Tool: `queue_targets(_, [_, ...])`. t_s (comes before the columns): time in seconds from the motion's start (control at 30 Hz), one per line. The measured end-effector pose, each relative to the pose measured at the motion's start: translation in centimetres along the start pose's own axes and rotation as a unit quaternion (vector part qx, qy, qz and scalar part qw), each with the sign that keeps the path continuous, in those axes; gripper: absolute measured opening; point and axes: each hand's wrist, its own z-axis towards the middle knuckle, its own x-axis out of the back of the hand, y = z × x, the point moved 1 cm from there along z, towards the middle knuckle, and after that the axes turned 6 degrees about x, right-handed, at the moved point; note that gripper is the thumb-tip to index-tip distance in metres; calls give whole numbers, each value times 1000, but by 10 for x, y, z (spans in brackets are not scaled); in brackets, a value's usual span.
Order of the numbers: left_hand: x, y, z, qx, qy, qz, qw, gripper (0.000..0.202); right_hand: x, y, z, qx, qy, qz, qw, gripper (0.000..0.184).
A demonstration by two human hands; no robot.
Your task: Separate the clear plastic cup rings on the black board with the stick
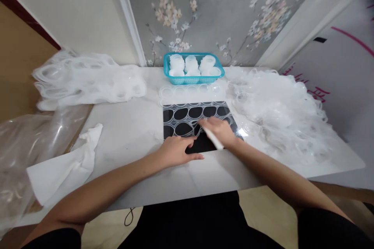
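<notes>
A black board [201, 146] lies on the table in front of me. On it is a clear plastic sheet [188, 121] with rows of oval cut-outs. My left hand [177, 150] rests at the board's left front, its index finger on the sheet's near edge and its thumb stretched apart. Closed over the right half of the sheet, my right hand [217, 129] grips a long white object [214, 139] that slants toward me. Its exact kind is hard to make out, and its far end is hidden by the fingers.
Behind the board stands a blue basket [195, 81] with stacked white translucent discs [191, 63]. Cut-out sheets are heaped at left [96, 79] and right [280, 105]. A crumpled white paper [64, 169] and clear plastic film [26, 155] lie at the table's left edge. A wall rises behind.
</notes>
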Motion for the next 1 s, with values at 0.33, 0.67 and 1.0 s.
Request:
queue_targets(0.33, [10, 10, 0, -40, 11, 25, 999, 64, 26, 24, -23, -235, 112, 179, 949, 20])
queue_targets(0.67, [-14, 43, 26, -120, 54, 146, 980, 58, 9, 3, -52, -227, 68, 322, 916, 20])
queue_targets(1.0, [-15, 43, 31, -91, 19, 112, 989, 64, 9, -3, -55, -194, 70, 328, 922, 17])
